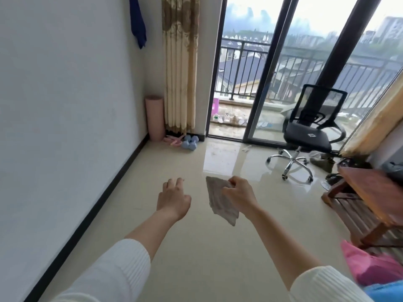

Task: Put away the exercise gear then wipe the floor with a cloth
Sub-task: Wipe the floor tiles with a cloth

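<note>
Presently the right hand (pixel 236 194) has its fingers (pixel 231 182) pinched on the upper edge of one grey cloth (pixel 220 201), which hangs limp above the floor (pixel 196 247); the left hand (pixel 173 198) is empty, fingers loosely spread. Judged light, soft and pliable, the cloth is best bunched in the palm for wiping. Stowed in the far corner: one rolled pink mat (pixel 154 117) upright, two blue dumbbells (pixel 190 142) beside it.

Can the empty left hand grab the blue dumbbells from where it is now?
Probably not. The left hand hangs open in mid-air, and the blue dumbbells sit far off in the corner by the curtain. Bare floor lies between, so walking over would do it.
</note>
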Demonstrator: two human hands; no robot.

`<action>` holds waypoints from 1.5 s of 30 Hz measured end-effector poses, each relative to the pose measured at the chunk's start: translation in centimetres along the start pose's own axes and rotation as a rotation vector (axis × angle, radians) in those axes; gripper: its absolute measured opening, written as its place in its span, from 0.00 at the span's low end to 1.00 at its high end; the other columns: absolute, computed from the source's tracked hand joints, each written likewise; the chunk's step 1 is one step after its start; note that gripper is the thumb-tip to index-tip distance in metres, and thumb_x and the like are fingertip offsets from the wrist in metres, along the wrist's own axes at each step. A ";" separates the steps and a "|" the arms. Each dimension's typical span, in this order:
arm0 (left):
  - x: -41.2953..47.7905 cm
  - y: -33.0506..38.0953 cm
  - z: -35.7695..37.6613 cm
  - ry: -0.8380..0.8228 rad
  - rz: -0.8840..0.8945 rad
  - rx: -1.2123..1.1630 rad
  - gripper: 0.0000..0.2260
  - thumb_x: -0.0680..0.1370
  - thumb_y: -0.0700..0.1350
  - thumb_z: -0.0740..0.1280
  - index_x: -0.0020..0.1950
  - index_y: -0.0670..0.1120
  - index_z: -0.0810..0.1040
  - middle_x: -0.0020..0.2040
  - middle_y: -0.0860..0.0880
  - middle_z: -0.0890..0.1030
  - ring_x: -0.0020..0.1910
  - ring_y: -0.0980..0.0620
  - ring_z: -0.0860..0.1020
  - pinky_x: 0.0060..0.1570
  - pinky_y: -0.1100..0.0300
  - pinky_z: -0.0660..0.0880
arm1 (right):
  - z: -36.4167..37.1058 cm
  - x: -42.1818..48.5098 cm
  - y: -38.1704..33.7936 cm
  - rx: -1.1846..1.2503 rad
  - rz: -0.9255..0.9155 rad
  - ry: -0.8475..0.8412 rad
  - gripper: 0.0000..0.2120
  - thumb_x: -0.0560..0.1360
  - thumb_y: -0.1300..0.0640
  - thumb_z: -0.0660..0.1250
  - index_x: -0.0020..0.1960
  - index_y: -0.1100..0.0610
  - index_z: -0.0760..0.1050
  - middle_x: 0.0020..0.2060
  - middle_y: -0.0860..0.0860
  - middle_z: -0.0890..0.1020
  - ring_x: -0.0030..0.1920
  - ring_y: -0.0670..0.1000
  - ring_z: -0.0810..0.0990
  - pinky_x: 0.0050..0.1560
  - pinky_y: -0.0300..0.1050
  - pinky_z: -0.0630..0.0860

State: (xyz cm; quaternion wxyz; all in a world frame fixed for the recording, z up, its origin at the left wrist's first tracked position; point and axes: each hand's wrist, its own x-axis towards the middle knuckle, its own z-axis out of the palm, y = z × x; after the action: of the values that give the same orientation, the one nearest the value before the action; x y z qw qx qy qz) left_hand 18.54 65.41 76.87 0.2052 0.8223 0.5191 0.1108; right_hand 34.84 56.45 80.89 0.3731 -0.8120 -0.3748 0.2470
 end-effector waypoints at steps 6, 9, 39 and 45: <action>15.4 1.4 3.7 0.017 -0.083 -0.097 0.24 0.76 0.45 0.61 0.72 0.46 0.62 0.70 0.44 0.64 0.68 0.45 0.62 0.63 0.50 0.67 | 0.1 16.8 0.8 -0.056 0.019 -0.040 0.07 0.70 0.64 0.60 0.45 0.60 0.75 0.35 0.51 0.77 0.38 0.50 0.75 0.33 0.40 0.67; 23.4 1.6 5.6 0.022 -0.170 -0.123 0.25 0.76 0.46 0.60 0.73 0.45 0.61 0.71 0.44 0.64 0.68 0.45 0.62 0.62 0.50 0.67 | 0.1 25.9 0.8 -0.068 -0.004 -0.076 0.02 0.72 0.62 0.61 0.42 0.58 0.73 0.34 0.50 0.76 0.38 0.50 0.74 0.34 0.41 0.67; 65.2 -22.1 22.3 0.174 -1.166 -0.388 0.25 0.78 0.43 0.59 0.74 0.44 0.59 0.75 0.43 0.58 0.72 0.43 0.59 0.65 0.49 0.66 | 37.6 80.5 -2.2 -0.473 -0.291 -0.854 0.04 0.76 0.60 0.60 0.43 0.58 0.69 0.32 0.48 0.74 0.31 0.47 0.70 0.29 0.41 0.64; 69.0 -30.0 35.7 0.216 -1.293 -0.344 0.24 0.78 0.43 0.60 0.74 0.44 0.59 0.74 0.44 0.59 0.72 0.44 0.59 0.64 0.49 0.67 | 52.5 86.3 10.0 -0.573 -0.322 -1.005 0.05 0.77 0.58 0.59 0.44 0.57 0.69 0.31 0.47 0.74 0.28 0.47 0.69 0.28 0.41 0.64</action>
State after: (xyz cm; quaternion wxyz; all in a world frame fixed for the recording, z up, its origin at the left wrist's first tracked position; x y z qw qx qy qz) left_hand 38.48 130.81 29.37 0.3052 0.2865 0.8990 0.1284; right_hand 54.90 142.55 31.01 -0.0508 -0.5968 -0.6754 0.4303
